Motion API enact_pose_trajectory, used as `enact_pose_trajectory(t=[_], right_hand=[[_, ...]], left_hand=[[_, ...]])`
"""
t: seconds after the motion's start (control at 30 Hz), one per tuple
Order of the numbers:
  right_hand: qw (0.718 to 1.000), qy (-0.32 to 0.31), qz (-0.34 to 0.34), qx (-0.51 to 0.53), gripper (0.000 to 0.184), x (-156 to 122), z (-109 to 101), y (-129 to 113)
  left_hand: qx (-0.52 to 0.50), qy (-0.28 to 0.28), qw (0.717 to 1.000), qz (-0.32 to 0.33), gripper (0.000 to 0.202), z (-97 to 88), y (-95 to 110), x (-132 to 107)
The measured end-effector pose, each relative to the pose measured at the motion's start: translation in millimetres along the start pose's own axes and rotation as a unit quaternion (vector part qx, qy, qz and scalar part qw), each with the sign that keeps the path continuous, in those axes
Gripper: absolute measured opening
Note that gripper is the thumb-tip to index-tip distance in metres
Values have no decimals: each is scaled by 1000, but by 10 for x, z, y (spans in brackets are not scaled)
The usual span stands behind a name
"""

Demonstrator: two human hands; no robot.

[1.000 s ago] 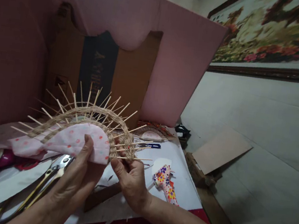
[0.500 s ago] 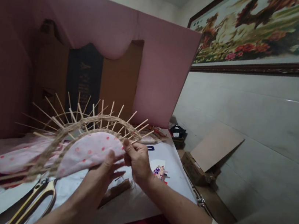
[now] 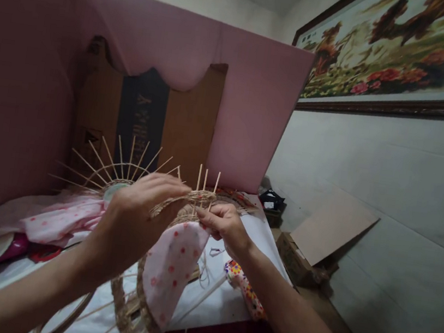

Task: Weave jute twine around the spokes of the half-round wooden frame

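Tilted upright in front of me is a half-round, fan-like piece (image 3: 172,267) of pink dotted cloth, edged with braided twine and radiating thin wooden sticks. My left hand (image 3: 140,204) reaches across its upper left side, fingers together over the braided twine (image 3: 165,202); the thumb is hidden. At the top right of the piece, my right hand (image 3: 224,223) pinches the edge near the cloth's corner, where several sticks (image 3: 205,181) rise. Loose thin strands hang below the right fingers.
Behind my left hand stands another fan of sticks and twine (image 3: 131,156). Crumpled pink dotted cloth (image 3: 61,221) lies at left. A flowered cloth item (image 3: 246,288) rests on the white table (image 3: 222,310) by my right forearm. A cardboard box (image 3: 296,257) stands beside the table.
The piece has turned from lying wide to standing more upright. My left hand has moved from below the cloth up over the twine. The right hand still pinches the right edge.
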State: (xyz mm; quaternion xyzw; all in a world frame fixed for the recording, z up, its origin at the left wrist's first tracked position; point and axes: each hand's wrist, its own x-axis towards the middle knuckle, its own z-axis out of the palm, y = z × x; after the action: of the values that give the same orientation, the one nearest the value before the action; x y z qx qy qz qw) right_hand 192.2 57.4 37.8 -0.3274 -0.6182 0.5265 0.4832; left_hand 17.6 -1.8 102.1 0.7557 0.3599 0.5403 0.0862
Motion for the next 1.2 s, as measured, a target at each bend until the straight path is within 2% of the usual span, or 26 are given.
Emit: enact_pose_trajectory(t=[0.07, 0.13, 0.2, 0.4, 0.67, 0.77, 0.97, 1.2], right_hand=[[1000, -15, -8, -13, 48, -32, 18, -36], [1000, -17, -13, -16, 49, -50, 28, -66], [1000, -17, -14, -15, 50, -55, 35, -88], [999, -29, -23, 4, 48, -47, 48, -109], [999, -34, -28, 4, 48, -62, 55, -123], [999, -34, -35, 0, 48, -57, 54, -119], [999, -31, -30, 6, 47, -45, 55, -116], [999, -24, -23, -4, 46, -59, 70, -132]], left_hand=[[38, -46, 996, 68, 21, 4, -87, 138], [116, -121, 977, 136, 28, 10, -171, 206], [192, -149, 951, 189, 32, 8, -238, 233], [326, -158, 881, 303, 32, -23, -301, 307], [413, -137, 830, 348, 28, -55, -331, 382], [414, -137, 828, 352, 25, -67, -343, 371], [373, -156, 857, 319, 20, -50, -312, 360], [365, -154, 864, 310, 17, -30, -301, 387]])
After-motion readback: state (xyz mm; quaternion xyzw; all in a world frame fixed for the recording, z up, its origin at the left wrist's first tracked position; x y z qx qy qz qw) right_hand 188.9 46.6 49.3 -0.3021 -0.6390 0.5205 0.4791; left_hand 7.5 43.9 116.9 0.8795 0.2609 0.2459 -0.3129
